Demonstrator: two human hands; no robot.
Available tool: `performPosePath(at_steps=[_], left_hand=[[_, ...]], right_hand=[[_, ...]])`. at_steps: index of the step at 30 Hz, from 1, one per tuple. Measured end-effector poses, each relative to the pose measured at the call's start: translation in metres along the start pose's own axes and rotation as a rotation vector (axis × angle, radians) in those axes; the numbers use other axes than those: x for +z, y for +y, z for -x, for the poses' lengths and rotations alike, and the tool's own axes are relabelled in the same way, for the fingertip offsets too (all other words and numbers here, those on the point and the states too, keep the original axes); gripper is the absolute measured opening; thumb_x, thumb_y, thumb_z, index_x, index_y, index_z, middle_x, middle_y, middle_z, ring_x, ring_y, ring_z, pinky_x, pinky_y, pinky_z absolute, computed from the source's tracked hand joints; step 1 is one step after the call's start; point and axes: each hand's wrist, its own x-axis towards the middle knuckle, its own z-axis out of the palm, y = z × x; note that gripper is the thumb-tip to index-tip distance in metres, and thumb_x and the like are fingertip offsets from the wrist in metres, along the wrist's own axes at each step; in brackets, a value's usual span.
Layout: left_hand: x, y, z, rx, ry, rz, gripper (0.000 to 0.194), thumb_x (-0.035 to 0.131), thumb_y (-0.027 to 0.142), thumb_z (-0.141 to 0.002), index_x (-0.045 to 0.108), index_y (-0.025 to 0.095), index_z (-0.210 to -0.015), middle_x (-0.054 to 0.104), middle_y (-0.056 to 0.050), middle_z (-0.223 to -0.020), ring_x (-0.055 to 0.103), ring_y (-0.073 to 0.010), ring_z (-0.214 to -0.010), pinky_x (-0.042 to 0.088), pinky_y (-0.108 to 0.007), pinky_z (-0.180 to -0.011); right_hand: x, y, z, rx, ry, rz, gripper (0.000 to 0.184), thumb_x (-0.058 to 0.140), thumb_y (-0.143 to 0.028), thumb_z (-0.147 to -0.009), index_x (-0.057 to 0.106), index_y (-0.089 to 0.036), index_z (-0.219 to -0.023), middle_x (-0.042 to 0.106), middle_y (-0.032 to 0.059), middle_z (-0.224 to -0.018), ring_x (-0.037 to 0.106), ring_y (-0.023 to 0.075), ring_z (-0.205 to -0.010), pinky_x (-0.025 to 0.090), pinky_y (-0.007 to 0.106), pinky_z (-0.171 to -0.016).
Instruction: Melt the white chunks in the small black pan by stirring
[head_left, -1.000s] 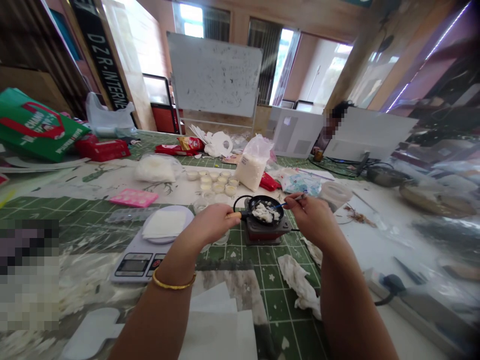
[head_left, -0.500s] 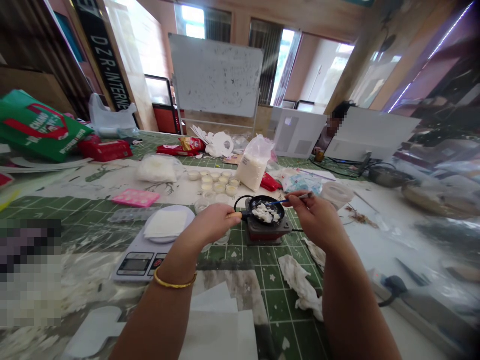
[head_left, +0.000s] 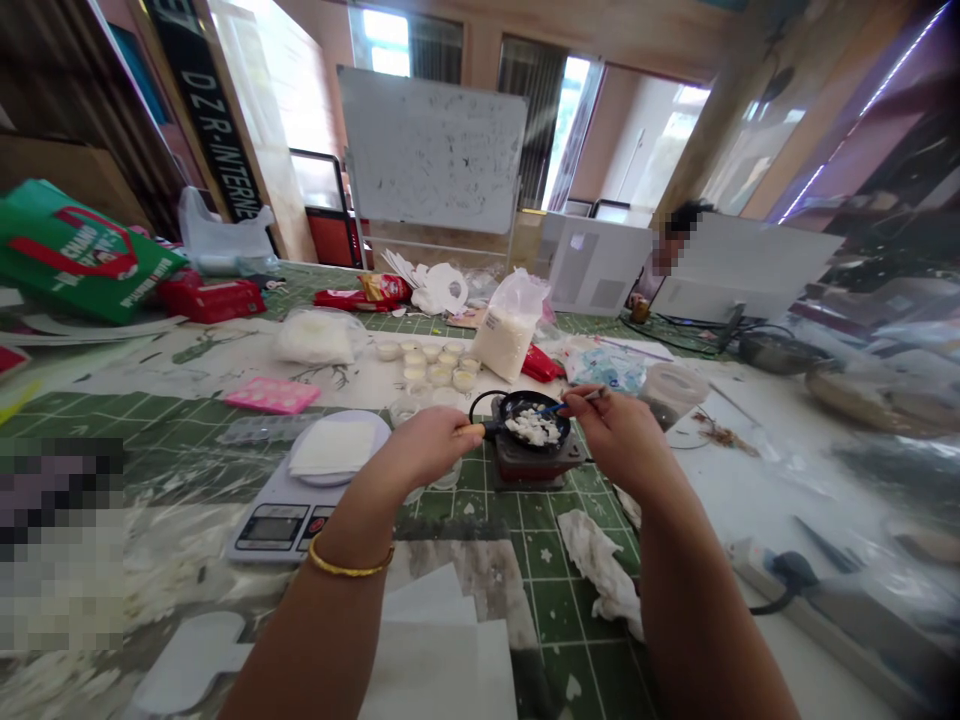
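We have 2 hands at work over a tiny black frying pan [head_left: 534, 402], which sits on a small red-and-grey burner [head_left: 534, 470] on the green cutting mat [head_left: 559, 600] of the worktop [head_left: 187, 345], right between our forearms. Our left hand [head_left: 424, 448] is closed around the pan's short wood-tipped handle [head_left: 471, 430], and a gold bangle [head_left: 350, 560] circles that wrist. Our right hand [head_left: 622, 440] has its fingers [head_left: 592, 398] pinched on a slim blue-shafted utensil [head_left: 559, 408], whose tip reaches into the white lumps [head_left: 534, 430] in the pan.

The step in hand looks like stirring those lumps while steadying the pan. The moment seems to call for keeping the pan level on the burner and working the tip gently through the pieces, so that none slip over the rim.

Left of the burner, a digital kitchen scale [head_left: 274, 530] carries a plate [head_left: 379, 422] with a white paper square [head_left: 334, 447] on it. Beyond the pan stand small cups of white material [head_left: 435, 372] and a plastic bag of white powder [head_left: 504, 340]. A pink tray [head_left: 271, 395] lies further left, and a crumpled tissue [head_left: 600, 575] lies near our right forearm.
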Motion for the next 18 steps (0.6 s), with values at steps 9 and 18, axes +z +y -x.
performPosePath(at_steps=[9, 18], left_hand=[[-0.0004, 0.0001, -0.0001, -0.007, -0.004, -0.033, 0.041, 0.036, 0.054, -0.076, 0.052, 0.017, -0.065, 0.056, -0.002, -0.06, 0.047, -0.0126, -0.05, 0.027, -0.024, -0.045], [-0.0002, -0.0011, -0.0005, -0.016, -0.002, -0.067, 0.041, 0.037, 0.054, -0.076, 0.052, 0.017, -0.064, 0.055, -0.002, -0.06, 0.047, -0.0127, -0.05, 0.026, -0.024, -0.043]], right_hand=[[-0.0027, 0.0008, 0.0026, 0.011, 0.01, -0.006, 0.029, 0.037, -0.034, -0.085, 0.063, -0.02, -0.081, 0.068, 0.003, -0.08, 0.06, 0.0193, -0.08, 0.036, 0.031, -0.077], [-0.0052, 0.0013, 0.0023, 0.015, 0.015, -0.032, 0.028, 0.039, -0.033, -0.085, 0.063, -0.02, -0.078, 0.068, 0.0022, -0.08, 0.06, 0.0186, -0.078, 0.036, 0.03, -0.075]])
